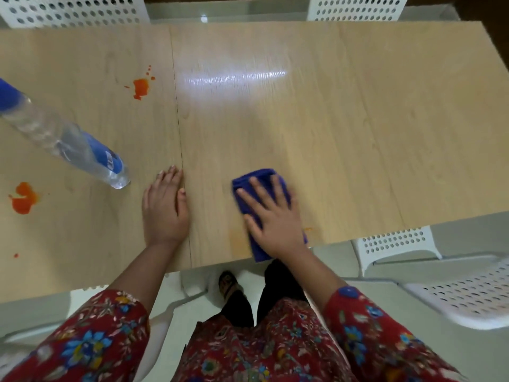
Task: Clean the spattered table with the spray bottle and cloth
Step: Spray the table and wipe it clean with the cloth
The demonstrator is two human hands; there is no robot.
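A folded blue cloth lies on the light wooden table near its front edge. My right hand presses flat on it with spread, straight fingers. My left hand rests flat on the bare tabletop to the left of the cloth. A clear spray bottle with a blue top and blue label stands at the left of the table. Orange spatters sit at the far left, further back, and as a small dot. A faint orange smear shows beside the cloth.
White perforated chairs stand at the back left, back right and right of me. The table's front edge is just before my legs. Pale floor tiles lie below.
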